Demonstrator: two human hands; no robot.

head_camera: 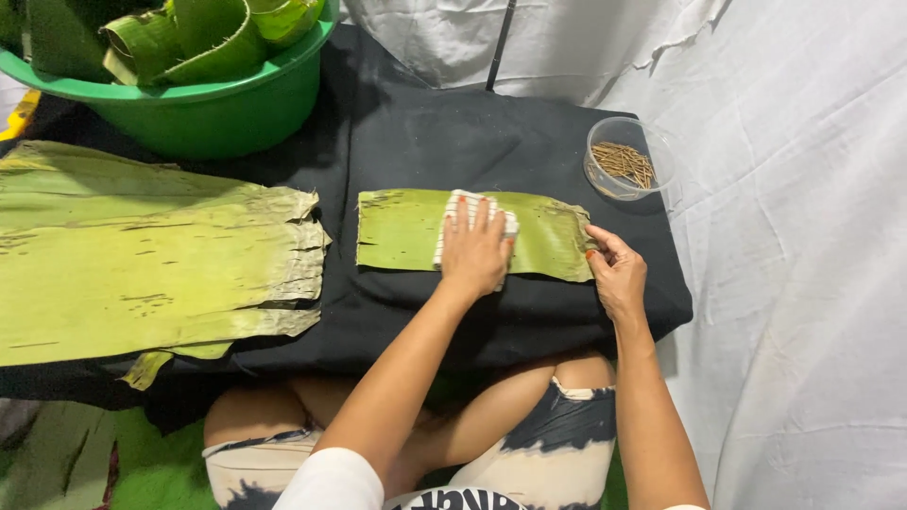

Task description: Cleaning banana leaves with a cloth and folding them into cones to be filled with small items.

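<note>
A: What's in hand here?

B: A cut piece of banana leaf (406, 231) lies flat on the black cloth of the worktop (444, 142), in front of the seated person. The left hand (475, 253) rests on it, palm down, fingers together, pressing a white folded cloth (463, 203) onto the leaf's middle. It looks to me like the wiping step.

A: And the other hand?

B: The right hand (619, 274) sits at the leaf's right end, fingers loosely curled, fingertips touching the edge, as if pinning it. I cannot tell whether it actually pinches the leaf.

A: What's around them?

B: To the left, well apart from the small leaf, a stack of big leaf sheets (151, 255) with frayed edges hangs over the worktop. Behind that stands a green basin (236, 109) holding rolled leaves. At the far right corner is a clear round tub (628, 159) with thin brown sticks (625, 162) in it, near the right hand but not touching.

A: What would the move now in hand call for?

B: Judging by the pose, steady pressure along the grain, since these leaves split easily across it; the frayed edges show that. The right end needs holding so the leaf doesn't slide on the cloth.

A: How much is wiped?

B: I cannot tell; the surface looks evenly dull.
</note>
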